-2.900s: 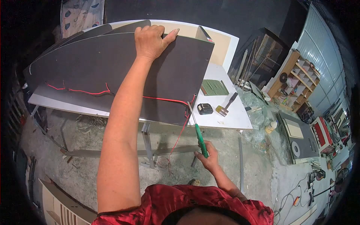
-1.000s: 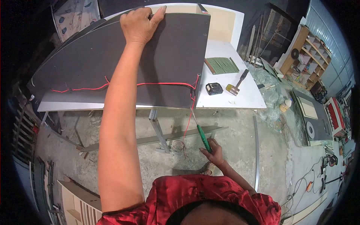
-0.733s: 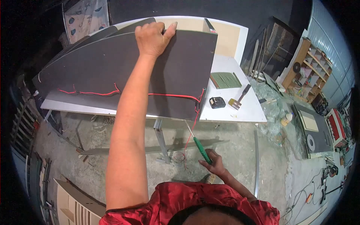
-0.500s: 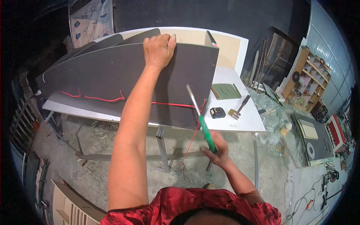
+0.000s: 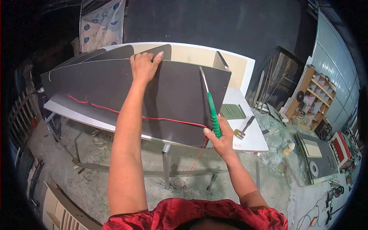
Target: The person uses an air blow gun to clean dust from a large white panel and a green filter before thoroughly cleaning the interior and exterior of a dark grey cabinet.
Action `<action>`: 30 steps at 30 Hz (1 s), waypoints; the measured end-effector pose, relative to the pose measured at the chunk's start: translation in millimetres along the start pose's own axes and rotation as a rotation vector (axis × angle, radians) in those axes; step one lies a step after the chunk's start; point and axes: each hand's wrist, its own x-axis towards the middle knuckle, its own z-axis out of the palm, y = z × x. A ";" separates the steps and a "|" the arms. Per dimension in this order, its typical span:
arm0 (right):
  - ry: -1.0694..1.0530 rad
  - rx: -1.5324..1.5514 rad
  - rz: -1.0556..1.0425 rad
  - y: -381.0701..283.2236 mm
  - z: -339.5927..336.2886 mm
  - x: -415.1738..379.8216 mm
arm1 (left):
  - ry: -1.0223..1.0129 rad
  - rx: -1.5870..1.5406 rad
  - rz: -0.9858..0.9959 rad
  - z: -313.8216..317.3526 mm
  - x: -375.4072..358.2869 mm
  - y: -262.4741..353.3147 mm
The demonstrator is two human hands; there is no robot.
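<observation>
A large dark curved panel (image 5: 96,86) lies on a white worktable (image 5: 251,140). My left hand (image 5: 143,66) grips the panel's far upper edge, arm stretched out over it. My right hand (image 5: 220,140) is shut on a green-handled screwdriver (image 5: 211,111), held upright with its metal tip pointing up over the panel's right end. A red wire (image 5: 115,111) runs across the panel face and hangs off its near right corner towards the floor.
On the table's right end lie a stack of green strips (image 5: 233,111) and a hammer (image 5: 243,128). A beige board (image 5: 199,57) stands behind the panel. Wooden shelves (image 5: 308,96), panels and tools crowd the floor to the right. Table legs (image 5: 165,165) stand below.
My right hand has risen from down near the floor up to the panel's near right corner, swinging the screwdriver upright. My left hand has stayed on the panel's far edge.
</observation>
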 end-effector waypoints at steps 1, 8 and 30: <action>0.007 -0.017 0.011 3.1 1.2 0.3 | 0.021 -0.006 0.007 0.5 -0.5 0.1; 0.048 -0.039 -0.029 4.0 12.1 2.5 | 0.043 -0.064 -0.017 2.7 -1.4 -0.5; -0.029 0.098 0.121 8.2 16.6 -7.2 | 0.076 0.039 -0.003 9.9 -1.6 -1.2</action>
